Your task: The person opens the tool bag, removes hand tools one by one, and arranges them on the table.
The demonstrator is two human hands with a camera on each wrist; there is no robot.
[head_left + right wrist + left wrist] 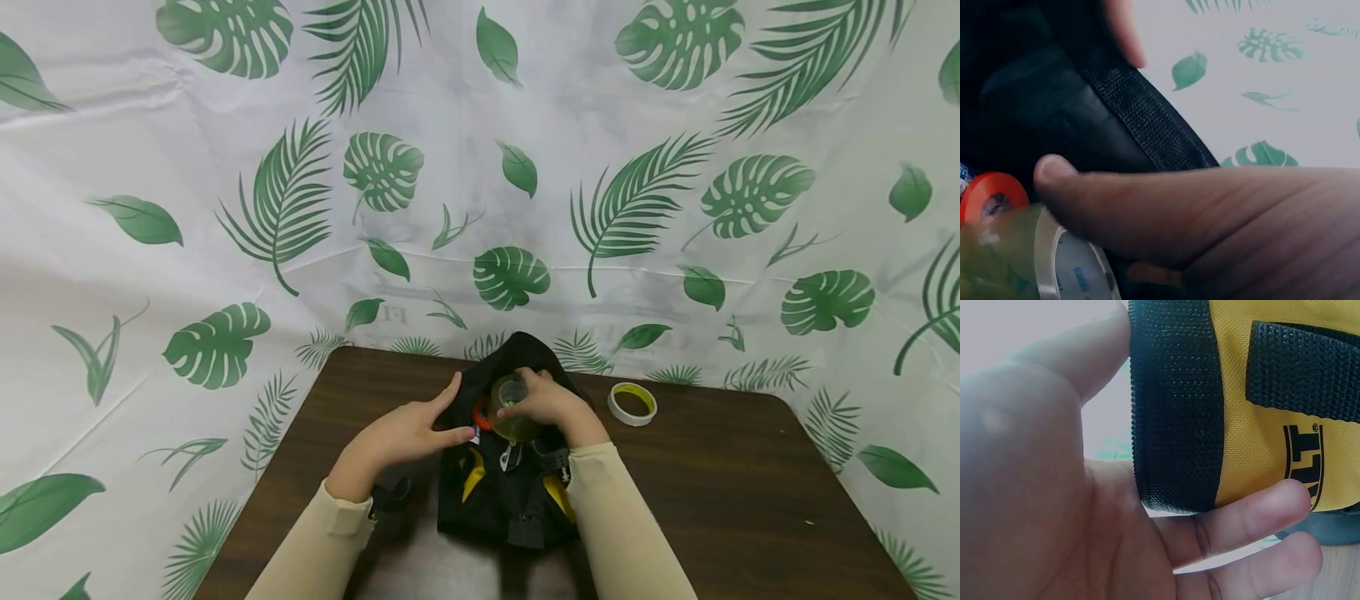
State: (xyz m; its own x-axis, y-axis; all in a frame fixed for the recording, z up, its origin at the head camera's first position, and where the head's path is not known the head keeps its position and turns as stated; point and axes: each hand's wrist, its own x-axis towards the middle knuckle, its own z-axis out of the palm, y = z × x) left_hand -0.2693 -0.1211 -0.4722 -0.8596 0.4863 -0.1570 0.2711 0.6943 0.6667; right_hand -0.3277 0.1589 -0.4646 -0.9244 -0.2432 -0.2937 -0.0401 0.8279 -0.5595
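Note:
My right hand (551, 404) grips a roll of clear yellowish packing tape (516, 427) over the mouth of a black and yellow tool bag (487, 512). In the right wrist view, the thumb lies along the packing tape's edge. Beside it, an orange tape roll (991, 194) sits in the bag against the dark lining. My left hand (405, 433) spans the bag's left end with thumb and fingers spread. From the left wrist, its fingers lie nearly straight along the yellow side, and the thumb touches the black-trimmed edge.
To the right of the bag, a white tape roll with a yellow inside (632, 405) lies on the dark wooden table (720, 500). A leaf-patterned curtain (450, 167) hangs behind and around the table. A black strap (392, 493) sticks out at the bag's left.

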